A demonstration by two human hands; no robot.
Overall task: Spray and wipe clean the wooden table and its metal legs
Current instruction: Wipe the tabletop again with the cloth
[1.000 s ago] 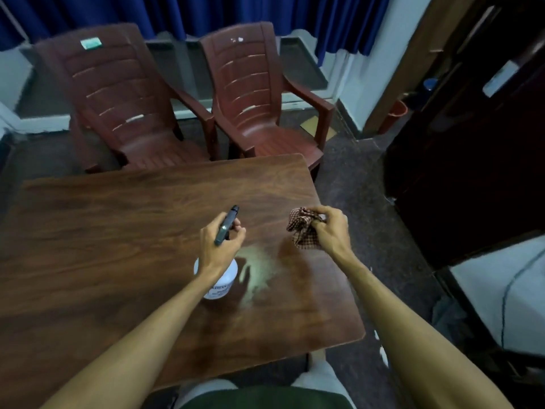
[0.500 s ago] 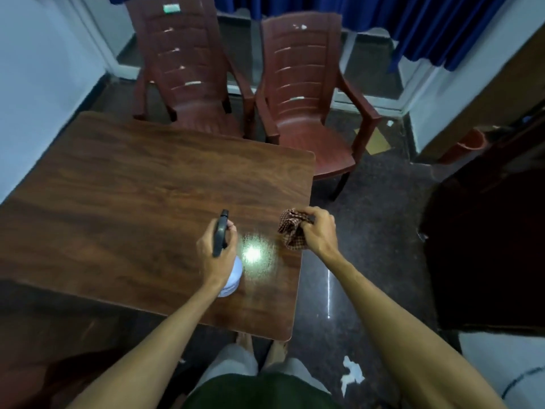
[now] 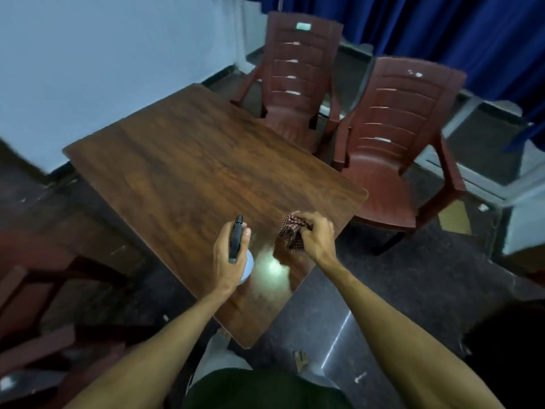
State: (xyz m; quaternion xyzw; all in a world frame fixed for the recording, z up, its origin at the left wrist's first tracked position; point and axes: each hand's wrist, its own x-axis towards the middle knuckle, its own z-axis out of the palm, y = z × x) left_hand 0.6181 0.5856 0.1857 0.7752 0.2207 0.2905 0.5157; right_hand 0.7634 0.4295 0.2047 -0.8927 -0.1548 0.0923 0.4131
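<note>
The dark wooden table (image 3: 188, 172) lies in front of me, turned so one corner points at my body. My left hand (image 3: 228, 255) grips a white spray bottle (image 3: 248, 267) with a black trigger head, held over the table's near corner. My right hand (image 3: 317, 236) holds a crumpled red checked cloth (image 3: 290, 233) just above the table near its right edge. A bright patch of reflected light (image 3: 272, 268) shows on the wood between my hands. The table's metal legs are hidden under the top.
Two maroon plastic armchairs (image 3: 298, 84) (image 3: 395, 149) stand at the table's far side, before a blue curtain (image 3: 442, 31). A pale wall (image 3: 88, 54) runs on the left. Dark wooden furniture (image 3: 44, 276) sits low on the left. The dark floor (image 3: 398, 284) spreads to the right.
My view has swung left, so the table now appears rotated with a corner toward me. Both hands keep the same hold, bottle in the left, cloth in the right.
</note>
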